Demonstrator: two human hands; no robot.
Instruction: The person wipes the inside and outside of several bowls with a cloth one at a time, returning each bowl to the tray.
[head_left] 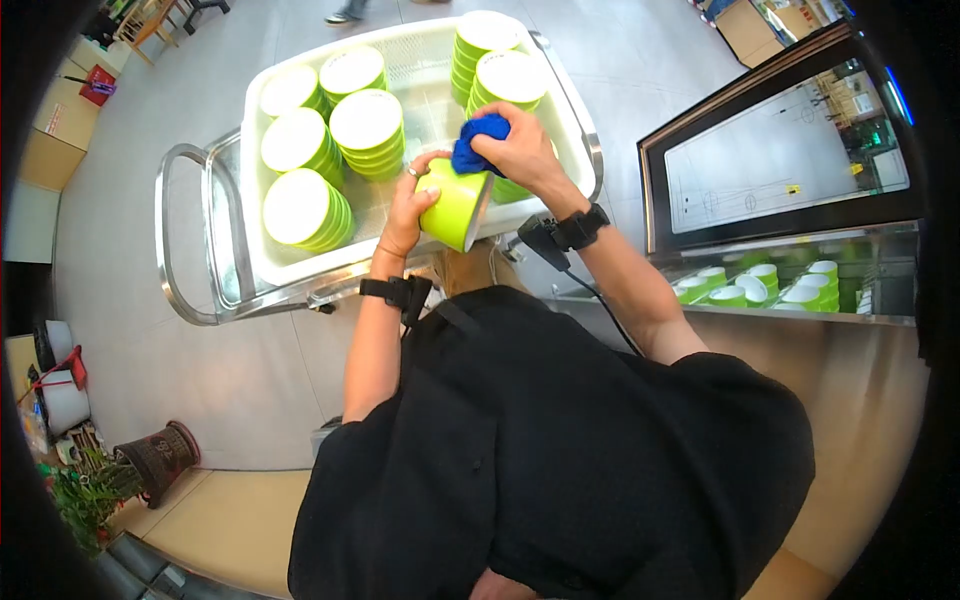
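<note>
In the head view, the left hand's (404, 216) grip clasps a green bowl (459, 207) above the white tray's near edge (310, 264), seemingly to steady it against the blue cloth (478, 146) pinched in the right hand (526, 150). It's tipped sideways, mouth toward the person's right, axis running crosswise!

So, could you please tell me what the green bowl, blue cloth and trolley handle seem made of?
Green bowl: perhaps melamine or glazed ceramic, smooth and glossy, with a soft highlight.
Blue cloth: matte fabric, bunched in folds; fibre unclear.
Trolley handle: likely polished steel, silvery with bright reflections.
</note>
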